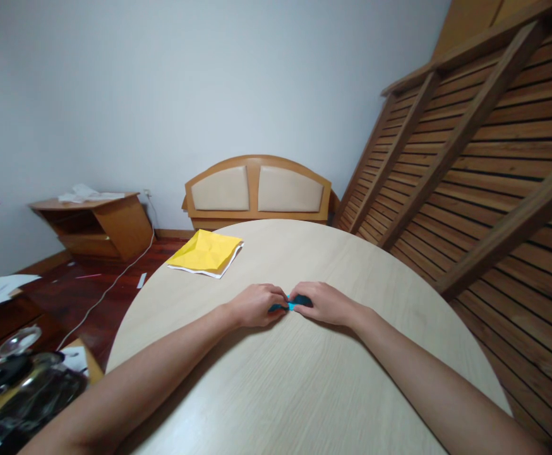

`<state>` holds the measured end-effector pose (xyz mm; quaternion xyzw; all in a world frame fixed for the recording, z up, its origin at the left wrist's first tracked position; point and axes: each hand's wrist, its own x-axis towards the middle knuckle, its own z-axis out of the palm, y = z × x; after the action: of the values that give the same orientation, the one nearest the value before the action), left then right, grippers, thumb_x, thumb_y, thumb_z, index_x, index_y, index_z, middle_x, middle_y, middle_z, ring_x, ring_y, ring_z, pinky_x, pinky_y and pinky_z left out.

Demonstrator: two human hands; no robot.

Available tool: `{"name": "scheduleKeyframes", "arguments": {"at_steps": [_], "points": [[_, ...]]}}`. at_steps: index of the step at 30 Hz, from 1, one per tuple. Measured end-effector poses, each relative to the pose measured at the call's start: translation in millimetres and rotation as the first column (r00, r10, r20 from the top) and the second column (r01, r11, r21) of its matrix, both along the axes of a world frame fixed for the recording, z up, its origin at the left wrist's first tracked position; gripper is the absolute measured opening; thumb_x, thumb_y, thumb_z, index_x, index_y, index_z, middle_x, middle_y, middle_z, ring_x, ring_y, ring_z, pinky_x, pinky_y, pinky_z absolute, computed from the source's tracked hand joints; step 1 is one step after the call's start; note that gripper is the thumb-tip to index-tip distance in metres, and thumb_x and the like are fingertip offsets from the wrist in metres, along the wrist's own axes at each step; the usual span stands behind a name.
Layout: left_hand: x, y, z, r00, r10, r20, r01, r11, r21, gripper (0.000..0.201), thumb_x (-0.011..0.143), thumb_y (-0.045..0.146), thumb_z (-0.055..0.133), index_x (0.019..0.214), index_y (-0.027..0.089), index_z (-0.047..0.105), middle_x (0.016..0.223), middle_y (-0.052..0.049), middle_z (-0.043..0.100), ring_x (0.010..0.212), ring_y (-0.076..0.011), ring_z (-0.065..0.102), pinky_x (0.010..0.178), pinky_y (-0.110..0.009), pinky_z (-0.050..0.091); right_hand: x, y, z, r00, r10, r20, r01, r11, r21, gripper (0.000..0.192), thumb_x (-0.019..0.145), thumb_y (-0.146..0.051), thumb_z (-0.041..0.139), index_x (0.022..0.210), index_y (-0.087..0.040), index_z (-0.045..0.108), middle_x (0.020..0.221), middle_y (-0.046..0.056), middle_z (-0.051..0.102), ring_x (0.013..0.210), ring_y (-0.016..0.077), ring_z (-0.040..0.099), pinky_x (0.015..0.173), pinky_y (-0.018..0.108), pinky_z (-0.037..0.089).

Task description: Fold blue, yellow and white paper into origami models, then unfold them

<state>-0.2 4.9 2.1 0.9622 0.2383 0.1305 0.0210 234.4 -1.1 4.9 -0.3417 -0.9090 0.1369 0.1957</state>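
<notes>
At the centre of the round tabletop (304,379), a small piece of blue paper (291,306) is pinched between both hands, whose fingertips meet over it. The left hand (257,304) is curled on the nine o'clock side of the paper, its fingers closed down on that end; the right hand (326,303) is curled on the three o'clock side, its fingers closed on the other end. Only a narrow strip of blue is seen between the two hands, so its folded shape cannot be told. The paper is kept low, at or just above the wood; whether it touches cannot be told. Both forearms are laid across the tabletop from six o'clock toward the middle.

Toward eleven o'clock, well apart from the hands, a creased yellow sheet (204,250) is laid on a white sheet (219,270) near the far edge. Beyond the tabletop at twelve o'clock, a padded wooden headboard (257,189) is propped against the wall. At ten o'clock a low wooden cabinet (110,227) is seen on the floor, with papers on top. At two o'clock a slatted wooden frame (484,158) is leaned against the wall. At eight o'clock, dark glass and metal objects (24,379) are seen beside the tabletop.
</notes>
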Motion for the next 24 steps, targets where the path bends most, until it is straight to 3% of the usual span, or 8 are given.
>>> {"name": "scheduleKeyframes", "arguments": {"at_steps": [6,11,17,24], "points": [[-2,3,0.8,1.0,0.008,-0.006,-0.008,0.999,-0.036,0.025,0.089,0.019,0.056,0.11,0.02,0.069,0.102,-0.007,0.073,0.091,-0.0189,0.068,0.079,-0.025,0.051,0,-9,10.9,0.991,0.028,0.13,-0.034,0.999,0.038,0.027,0.091,-0.026,0.058,0.115,-0.023,0.069,0.11,0.006,0.074,0.101,0.0231,0.067,0.087,0.031,0.045],[-3,6,-0.4,1.0,-0.018,0.006,0.019,0.999,-0.034,0.022,0.088,0.017,0.056,0.105,0.019,0.07,0.102,-0.008,0.073,0.095,-0.0195,0.068,0.084,-0.025,0.051,-5,-16,18.0,0.97,0.009,0.243,-0.041,0.991,0.128,0.024,0.092,-0.027,0.056,0.111,-0.02,0.069,0.101,0.01,0.074,0.095,0.0252,0.067,0.085,0.034,0.044],[-5,6,-3.2,0.999,0.031,0.026,-0.03,0.999,-0.016,0.025,0.09,0.017,0.053,0.11,0.02,0.067,0.102,-0.008,0.074,0.092,-0.0191,0.069,0.081,-0.025,0.051,-1,-9,10.8,0.985,0.019,0.172,-0.041,0.991,0.125,0.023,0.091,-0.023,0.056,0.11,-0.021,0.07,0.096,0.009,0.073,0.092,0.0239,0.066,0.082,0.033,0.046],[-5,9,-10.7,0.969,0.173,0.177,-0.165,0.985,-0.058,0.028,0.093,0.021,0.05,0.118,0.019,0.06,0.107,-0.007,0.072,0.091,-0.0189,0.069,0.08,-0.027,0.052,7,5,-2.5,0.999,-0.037,0.001,0.037,0.997,0.073,0.029,0.093,-0.02,0.054,0.12,-0.022,0.065,0.113,0.008,0.072,0.102,0.0223,0.066,0.091,0.033,0.047]]}}
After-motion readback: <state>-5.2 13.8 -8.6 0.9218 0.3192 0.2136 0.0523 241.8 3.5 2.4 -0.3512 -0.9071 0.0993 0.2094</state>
